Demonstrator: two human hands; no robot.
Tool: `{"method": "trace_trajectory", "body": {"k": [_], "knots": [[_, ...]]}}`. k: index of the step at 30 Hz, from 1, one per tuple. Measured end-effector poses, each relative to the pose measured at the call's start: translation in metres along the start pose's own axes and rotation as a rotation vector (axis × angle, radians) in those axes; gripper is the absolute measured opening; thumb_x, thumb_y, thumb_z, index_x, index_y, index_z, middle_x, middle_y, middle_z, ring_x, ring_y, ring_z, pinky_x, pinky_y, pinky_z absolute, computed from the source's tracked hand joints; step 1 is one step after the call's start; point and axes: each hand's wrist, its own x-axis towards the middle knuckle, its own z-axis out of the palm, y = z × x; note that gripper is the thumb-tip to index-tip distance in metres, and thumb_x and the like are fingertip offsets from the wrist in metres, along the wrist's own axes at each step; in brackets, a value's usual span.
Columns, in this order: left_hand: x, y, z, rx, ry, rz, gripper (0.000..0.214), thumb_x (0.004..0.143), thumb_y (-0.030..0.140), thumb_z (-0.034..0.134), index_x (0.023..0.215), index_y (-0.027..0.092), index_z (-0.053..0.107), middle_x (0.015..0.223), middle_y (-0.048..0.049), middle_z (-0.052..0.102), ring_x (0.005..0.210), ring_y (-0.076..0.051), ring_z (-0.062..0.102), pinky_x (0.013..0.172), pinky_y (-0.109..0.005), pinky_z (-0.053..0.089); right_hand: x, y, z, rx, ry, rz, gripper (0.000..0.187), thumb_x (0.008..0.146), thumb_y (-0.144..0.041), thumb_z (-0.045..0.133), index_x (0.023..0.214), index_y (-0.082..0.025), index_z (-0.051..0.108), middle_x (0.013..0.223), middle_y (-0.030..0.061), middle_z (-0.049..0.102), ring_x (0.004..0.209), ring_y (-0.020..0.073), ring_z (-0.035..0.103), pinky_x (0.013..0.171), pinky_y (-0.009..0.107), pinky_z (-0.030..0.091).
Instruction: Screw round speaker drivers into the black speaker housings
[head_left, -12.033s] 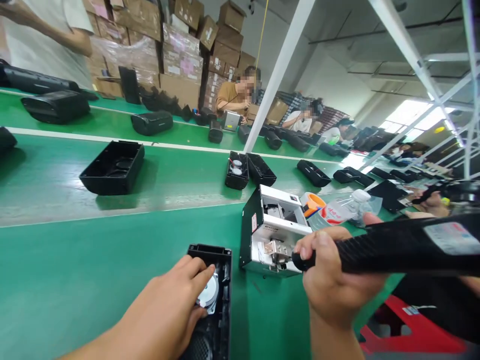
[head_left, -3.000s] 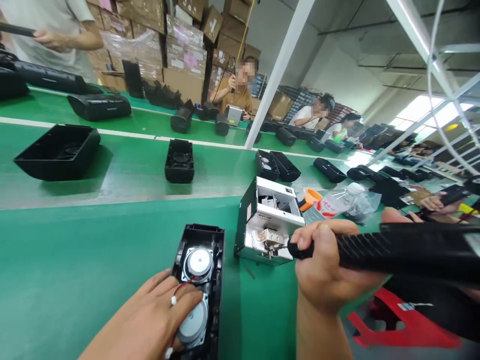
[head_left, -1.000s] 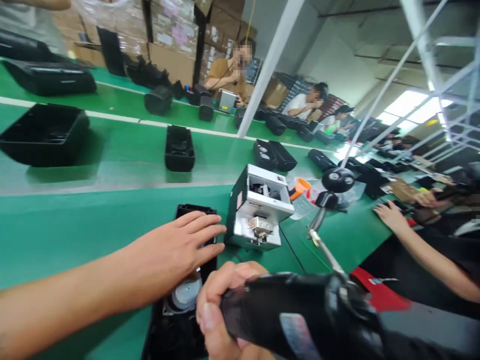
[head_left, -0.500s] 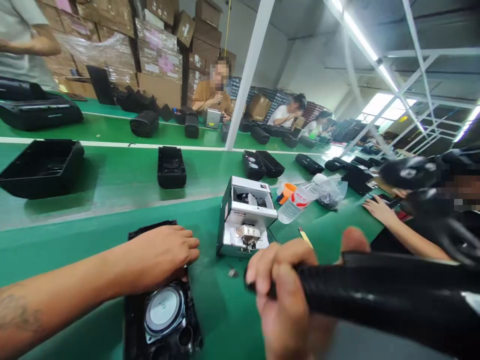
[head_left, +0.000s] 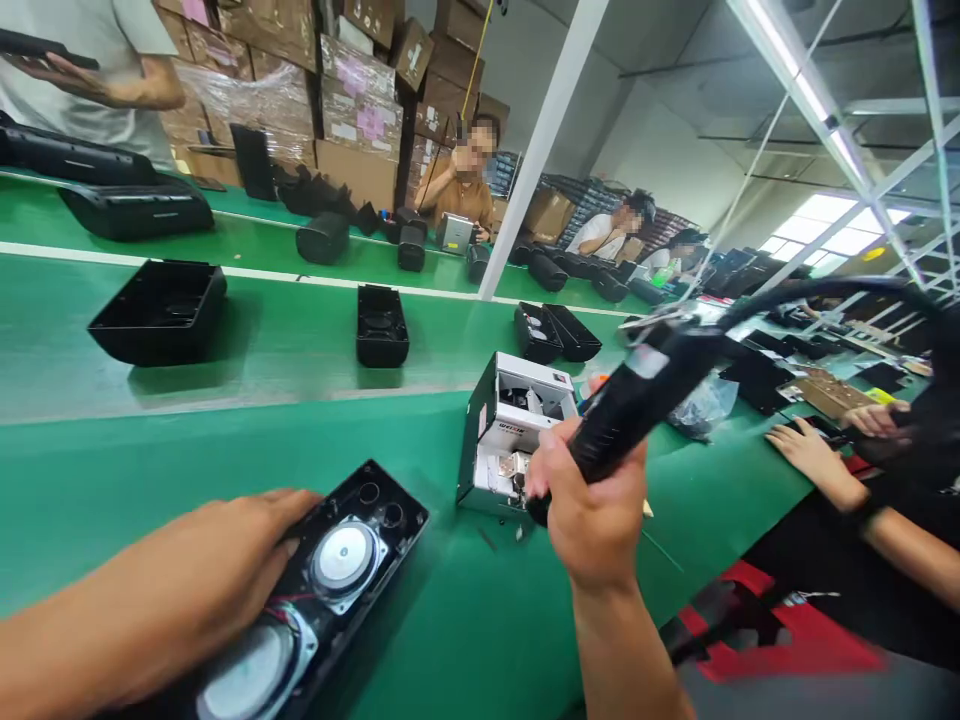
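My left hand [head_left: 217, 555] is closed on the left edge of a black speaker housing [head_left: 403, 508], which lies slanted on the green bench. Two round speaker drivers show in it, with thin red wires between them; some fingers are hidden behind the edge. My right hand [head_left: 596, 515] is wrapped round a black electric screwdriver [head_left: 622, 405], raised to the right of the housing, its cable running off to the upper right. The screwdriver's tip cannot be made out. Just behind this hand stands a white and grey screw feeder [head_left: 480, 430], partly covered by it.
Open black housings [head_left: 161, 315] stand along the green line [head_left: 292, 345] beyond the bench. A clear plastic bag [head_left: 705, 405] lies right of the feeder. A co-worker's hand [head_left: 806, 455] works at the right. Other people sit across the line, before stacked cartons [head_left: 360, 110].
The housing has turned, its far end now pointing right, and my left hand has shifted to its left edge. The screwdriver has swung from nearly level to steeply tilted. The view has shifted.
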Motion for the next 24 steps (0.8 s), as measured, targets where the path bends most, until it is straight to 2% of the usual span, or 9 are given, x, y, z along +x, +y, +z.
{"method": "trace_trajectory", "body": {"k": [2, 4, 8, 12, 14, 16, 20, 24], "knots": [[-0.013, 0.007, 0.011, -0.117, -0.072, -0.074, 0.058, 0.107, 0.029, 0.052, 0.165, 0.032, 0.055, 0.149, -0.0064, 0.077, 0.125, -0.035, 0.082, 0.098, -0.044, 0.073, -0.013, -0.009, 0.001, 0.036, -0.048, 0.117, 0.039, 0.096, -0.026, 0.079, 0.128, -0.027, 0.056, 0.079, -0.0094, 0.062, 0.046, 0.0094, 0.053, 0.041, 0.024, 0.048], [-0.022, 0.019, 0.023, -0.218, -0.112, -0.098, 0.071, 0.109, 0.031, 0.047, 0.178, 0.028, 0.032, 0.166, -0.0094, 0.061, 0.143, -0.036, 0.069, 0.112, -0.051, 0.066, -0.027, -0.021, 0.001, 0.098, -0.059, 0.184, 0.043, 0.099, -0.026, 0.077, 0.136, -0.029, 0.055, 0.076, -0.0102, 0.059, 0.047, 0.0088, 0.052, 0.042, 0.023, 0.050], [-0.033, 0.044, 0.049, -0.294, -0.038, -0.056, 0.080, 0.109, 0.024, 0.042, 0.182, 0.025, 0.011, 0.178, -0.0141, 0.043, 0.156, -0.036, 0.054, 0.122, -0.056, 0.053, -0.040, -0.051, 0.004, 0.253, -0.031, 0.173, 0.054, 0.098, -0.017, 0.073, 0.145, -0.035, 0.054, 0.063, -0.0123, 0.054, 0.042, 0.0094, 0.047, 0.041, 0.021, 0.047], [-0.041, 0.050, 0.068, -0.261, -0.023, -0.019, 0.090, 0.108, 0.017, 0.039, 0.180, 0.029, -0.014, 0.181, -0.0176, 0.038, 0.156, -0.034, 0.054, 0.122, -0.053, 0.055, -0.039, -0.062, 0.023, 0.311, -0.016, 0.089, 0.055, 0.101, -0.010, 0.063, 0.146, -0.042, 0.054, 0.070, -0.0106, 0.059, 0.046, 0.0103, 0.051, 0.047, 0.026, 0.054], [-0.041, 0.050, 0.070, -0.266, -0.024, -0.011, 0.093, 0.107, 0.016, 0.039, 0.179, 0.029, -0.018, 0.181, -0.0189, 0.037, 0.155, -0.035, 0.056, 0.121, -0.051, 0.057, -0.039, -0.057, 0.038, 0.305, 0.066, 0.033, 0.057, 0.100, -0.007, 0.059, 0.146, -0.040, 0.055, 0.069, -0.0107, 0.056, 0.047, 0.0098, 0.049, 0.049, 0.026, 0.052], [-0.039, 0.050, 0.068, -0.282, 0.000, 0.005, 0.095, 0.106, 0.016, 0.041, 0.180, 0.030, -0.017, 0.182, -0.0176, 0.037, 0.154, -0.036, 0.059, 0.118, -0.048, 0.061, -0.040, -0.048, 0.050, 0.282, 0.088, 0.016, 0.059, 0.099, -0.007, 0.061, 0.149, -0.038, 0.053, 0.067, -0.0114, 0.055, 0.046, 0.0099, 0.049, 0.047, 0.025, 0.051], [-0.035, 0.054, 0.059, -0.367, 0.075, 0.004, 0.092, 0.107, 0.014, 0.038, 0.180, 0.041, -0.012, 0.183, -0.0055, 0.039, 0.150, -0.031, 0.065, 0.112, -0.038, 0.066, -0.044, -0.030, 0.062, 0.228, 0.013, 0.061, 0.060, 0.100, -0.014, 0.070, 0.152, -0.035, 0.051, 0.069, -0.0117, 0.059, 0.048, 0.0100, 0.053, 0.048, 0.026, 0.051], [-0.035, 0.058, 0.055, -0.424, 0.096, -0.025, 0.090, 0.107, 0.015, 0.041, 0.181, 0.046, 0.000, 0.182, 0.0023, 0.041, 0.150, -0.029, 0.064, 0.115, -0.035, 0.064, -0.047, -0.020, 0.063, 0.272, -0.064, 0.123, 0.055, 0.102, -0.013, 0.069, 0.149, -0.038, 0.055, 0.074, -0.0109, 0.061, 0.050, 0.0087, 0.055, 0.047, 0.022, 0.052]]}}
